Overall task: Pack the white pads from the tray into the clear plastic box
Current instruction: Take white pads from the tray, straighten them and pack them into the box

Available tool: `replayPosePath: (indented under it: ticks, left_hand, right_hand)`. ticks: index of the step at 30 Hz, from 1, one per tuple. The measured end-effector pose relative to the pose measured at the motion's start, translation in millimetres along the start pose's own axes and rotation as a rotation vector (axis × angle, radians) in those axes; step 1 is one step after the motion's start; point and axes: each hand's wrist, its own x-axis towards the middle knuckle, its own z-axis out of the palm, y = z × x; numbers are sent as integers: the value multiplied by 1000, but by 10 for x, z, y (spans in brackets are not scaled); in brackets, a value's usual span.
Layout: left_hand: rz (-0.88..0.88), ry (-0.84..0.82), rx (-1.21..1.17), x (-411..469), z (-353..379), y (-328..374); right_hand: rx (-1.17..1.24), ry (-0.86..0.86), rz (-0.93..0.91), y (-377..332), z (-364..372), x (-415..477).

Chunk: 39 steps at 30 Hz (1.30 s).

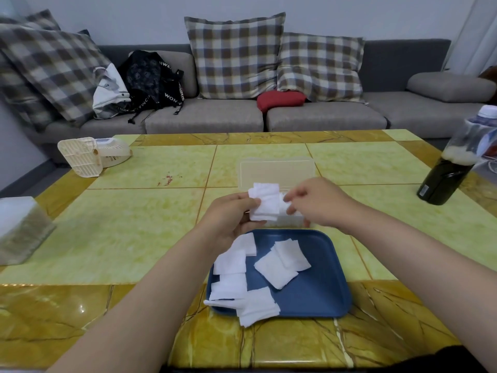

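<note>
Left hand pinches a small stack of white pads, thumb across its near face, held just above the clear plastic box, whose lid stands open behind. Right hand has its fingers curled at the stack's right edge; whether it grips the pads cannot be told. Loose pads lie scattered in the blue tray on the counter, just in front of the box. The step seems to be squaring the stack; next it must go down flat into the box.
</note>
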Motion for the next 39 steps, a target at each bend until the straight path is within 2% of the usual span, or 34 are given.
replayPosePath:
  ticks: [2, 3, 7, 11, 14, 19, 30, 32, 35, 39]
  left_hand:
    - [4, -61, -17, -11, 31, -2]
    - [5, -88, -31, -19, 50, 1]
    - [-28, -107, -107, -31, 87, 10]
    - [-55, 8, -156, -27, 63, -6]
    - [-20, 75, -139, -11, 32, -10]
    - [-13, -63, -40, -45, 62, 12]
    - [-46, -177, -109, -75, 110, -7]
    - [-12, -150, 6, -60, 102, -21]
    - [36, 18, 128, -7, 50, -40]
    - [98, 160, 230, 44, -51, -54]
  right_hand:
    - [315, 71, -21, -81, 6, -14]
    - [360, 98, -34, -96, 20, -23]
    - [395, 181, -14, -55, 96, 9]
    - [425, 192, -7, -34, 61, 28]
    - [429, 130, -71, -67, 40, 5]
    - [326, 82, -142, -89, 68, -11]
    - [273, 152, -63, -40, 123, 54]
    - [238, 156, -93, -32, 136, 62]
    - [121, 135, -123, 26, 115, 81]
    - [-260, -129, -145, 209, 167, 73]
